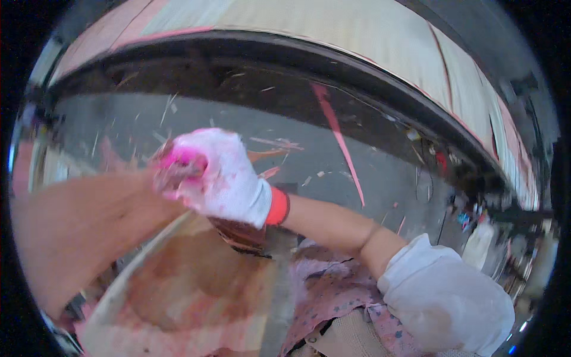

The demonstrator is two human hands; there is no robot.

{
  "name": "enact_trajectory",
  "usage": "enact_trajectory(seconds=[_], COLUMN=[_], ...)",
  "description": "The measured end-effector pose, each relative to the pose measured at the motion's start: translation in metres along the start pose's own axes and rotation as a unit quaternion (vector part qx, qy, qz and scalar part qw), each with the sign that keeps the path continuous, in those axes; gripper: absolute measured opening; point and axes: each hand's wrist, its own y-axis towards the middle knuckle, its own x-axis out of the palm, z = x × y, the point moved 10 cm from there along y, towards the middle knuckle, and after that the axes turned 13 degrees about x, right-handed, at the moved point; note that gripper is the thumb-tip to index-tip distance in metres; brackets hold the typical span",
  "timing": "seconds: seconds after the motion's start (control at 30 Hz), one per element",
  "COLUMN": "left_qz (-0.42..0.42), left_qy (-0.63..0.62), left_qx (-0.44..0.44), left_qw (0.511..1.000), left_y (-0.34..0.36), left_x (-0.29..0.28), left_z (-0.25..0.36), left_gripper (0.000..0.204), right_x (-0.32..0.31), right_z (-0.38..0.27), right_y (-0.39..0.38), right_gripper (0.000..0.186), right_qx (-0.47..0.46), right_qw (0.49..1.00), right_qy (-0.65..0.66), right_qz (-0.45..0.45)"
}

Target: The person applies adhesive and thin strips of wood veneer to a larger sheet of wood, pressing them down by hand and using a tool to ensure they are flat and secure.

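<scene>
My right hand [217, 169] reaches in from the lower right. It wears a white knit glove with bright pink stains and a red cuff [278, 206]. Its fingers are curled closed at the edge of a broad brown sheet [89, 223], which looks like thin wood and is smeared by motion. The sheet runs out to the left rim. Just under the glove lies a reddish-brown layered piece [241, 235]. Below it spreads a pale surface [262, 321] with brown and pink stains. My left hand does not show.
A long pale-topped bench or stack [333, 30] with a dark edge curves across the far side. On the grey floor [226, 116] lie a long pink strip [339, 140] and scattered splinters. Mixed clutter [470, 220] sits at the right.
</scene>
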Motion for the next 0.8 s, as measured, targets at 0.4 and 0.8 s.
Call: enact_trajectory(seconds=[0.4, 0.8], left_qz=[-0.248, -0.645], left_qy=[-0.644, -0.431], left_qx=[0.344, 0.462], left_qw=[0.636, 0.43], left_y=[-0.129, -0.663], left_x=[-0.109, -0.3], left_z=[0.619, 0.951], left_gripper=[0.058, 0.032], right_x=[-0.403, -0.704], right_z=[-0.09, -0.261], right_y=[-0.033, -0.027], right_gripper=[0.018, 0.02], right_qx=[-0.063, -0.286], right_qw=[0.979, 0.842], right_qy=[-0.029, -0.432], right_qz=[0.19, 0.15])
